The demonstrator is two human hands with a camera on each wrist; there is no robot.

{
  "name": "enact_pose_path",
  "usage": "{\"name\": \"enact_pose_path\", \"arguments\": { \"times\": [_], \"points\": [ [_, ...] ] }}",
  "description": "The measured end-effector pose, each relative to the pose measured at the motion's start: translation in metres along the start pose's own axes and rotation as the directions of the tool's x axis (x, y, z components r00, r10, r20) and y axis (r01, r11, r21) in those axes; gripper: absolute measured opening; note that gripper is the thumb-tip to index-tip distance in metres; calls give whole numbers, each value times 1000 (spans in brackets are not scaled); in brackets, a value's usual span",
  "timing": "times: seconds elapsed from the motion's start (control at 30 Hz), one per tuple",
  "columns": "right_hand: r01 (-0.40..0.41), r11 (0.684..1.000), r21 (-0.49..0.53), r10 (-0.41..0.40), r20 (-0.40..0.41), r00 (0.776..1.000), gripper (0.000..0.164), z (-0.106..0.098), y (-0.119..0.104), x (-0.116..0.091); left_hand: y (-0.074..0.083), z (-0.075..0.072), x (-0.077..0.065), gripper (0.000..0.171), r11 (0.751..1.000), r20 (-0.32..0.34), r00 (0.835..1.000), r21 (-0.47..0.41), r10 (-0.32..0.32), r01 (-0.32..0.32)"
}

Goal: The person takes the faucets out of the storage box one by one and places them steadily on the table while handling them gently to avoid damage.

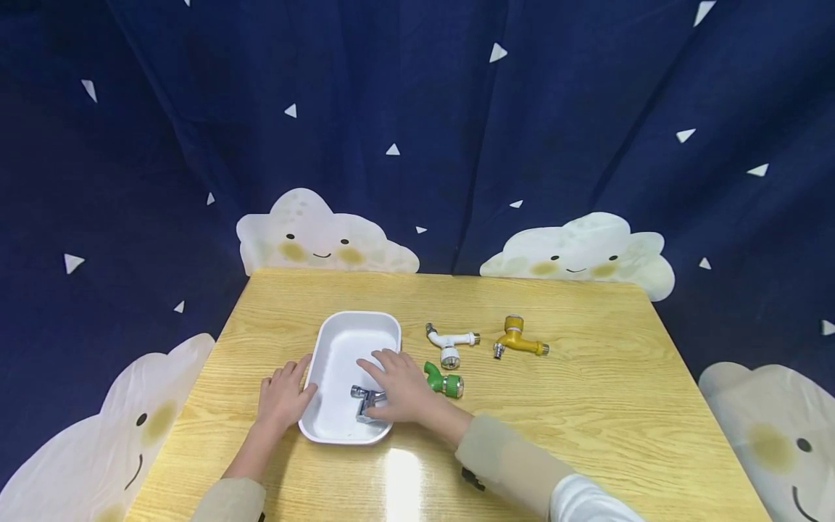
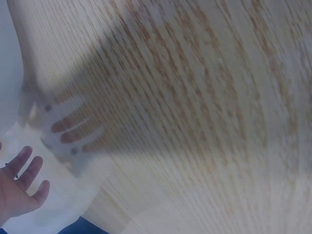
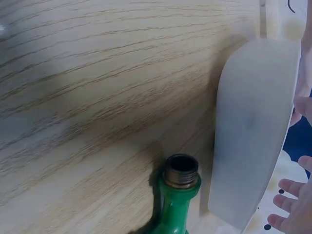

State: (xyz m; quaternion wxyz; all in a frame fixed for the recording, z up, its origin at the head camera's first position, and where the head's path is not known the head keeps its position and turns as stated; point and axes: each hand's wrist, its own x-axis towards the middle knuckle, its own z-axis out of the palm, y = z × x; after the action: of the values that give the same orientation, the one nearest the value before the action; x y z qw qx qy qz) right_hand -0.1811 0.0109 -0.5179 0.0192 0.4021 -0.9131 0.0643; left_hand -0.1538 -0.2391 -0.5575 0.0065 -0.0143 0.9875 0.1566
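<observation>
A white rectangular tray (image 1: 334, 348) stands on the wooden table. Inside it lies a chrome faucet (image 1: 365, 406), partly covered by my right hand (image 1: 403, 388). That hand hovers over the tray's right side with its fingers spread; the thumb is by the faucet, and I cannot tell whether it touches. My left hand (image 1: 283, 397) is at the tray's left side, thumb at the rim and the other fingers loosely extended outside. Just right of the tray lies a green faucet (image 1: 445, 381), its threaded end large in the right wrist view, partly hidden by my right hand and wrist.
A white faucet (image 1: 450, 340) lies behind the green one. Farther right is a yellow faucet (image 1: 517, 341). Behind the table (image 1: 587, 406) hangs a dark blue curtain (image 1: 417, 94) with white triangles and smiling clouds.
</observation>
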Motion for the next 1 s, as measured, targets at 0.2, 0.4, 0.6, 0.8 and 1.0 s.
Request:
{"name": "enact_pose_path", "arguments": {
  "times": [0.2,0.4,0.6,0.8,1.0],
  "points": [
    [11,1000,-1,-11,65,998,86,0,-10,6,1,-1,0,58,1000,-1,1000,4,1,-1],
    [35,998,-58,-28,115,993,86,-1,-18,11,0,-1,-1,57,1000,-10,1000,4,4,-4],
    [34,997,-73,-21,164,986,86,1,-24,14,1,-1,-1,57,1000,-4,1000,3,3,-3],
    [40,996,-81,-24,193,981,87,4,-27,18,2,-1,0,57,1000,-2,1000,-4,1,-1],
    [37,995,-93,-15,226,974,88,8,-31,21,2,-2,-1,57,1000,-8,1000,0,5,-5]
  ]
}}
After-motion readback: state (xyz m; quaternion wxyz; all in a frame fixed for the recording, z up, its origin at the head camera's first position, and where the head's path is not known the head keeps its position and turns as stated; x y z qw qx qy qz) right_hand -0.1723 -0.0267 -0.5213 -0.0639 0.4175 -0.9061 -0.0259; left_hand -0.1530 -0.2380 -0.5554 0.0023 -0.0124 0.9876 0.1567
